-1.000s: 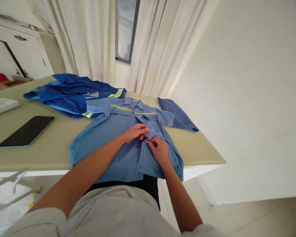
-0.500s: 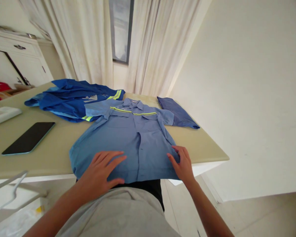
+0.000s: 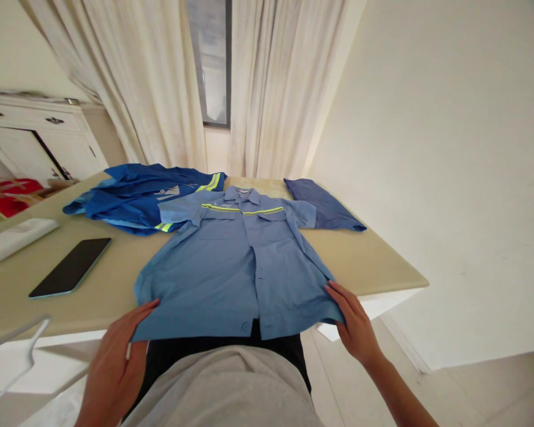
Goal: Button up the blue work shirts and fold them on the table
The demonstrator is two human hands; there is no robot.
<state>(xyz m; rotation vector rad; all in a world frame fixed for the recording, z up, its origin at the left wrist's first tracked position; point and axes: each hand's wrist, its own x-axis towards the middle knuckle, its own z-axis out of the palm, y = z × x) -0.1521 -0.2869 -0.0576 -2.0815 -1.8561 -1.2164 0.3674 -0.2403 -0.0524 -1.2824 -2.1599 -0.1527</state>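
A light blue work shirt [image 3: 235, 267] with a yellow reflective stripe lies face up on the beige table [image 3: 374, 261], its hem hanging over the near edge. My left hand [image 3: 115, 362] grips the hem's left corner with the fingers curled under the cloth. At the hem's right corner, my right hand [image 3: 353, 323] pinches the fabric. Both hands are at the table's near edge, in front of my grey top.
A darker blue jacket [image 3: 137, 198] lies bunched at the back left and a folded navy piece [image 3: 323, 204] at the back right. A black phone [image 3: 71, 267] and a white remote [image 3: 13, 240] lie on the left. A white hanger [image 3: 13, 356] pokes in at lower left.
My hands left the shirt's button placket, slid flat down the front, and now grip the two hem corners at the table edge. The view has tilted slightly.
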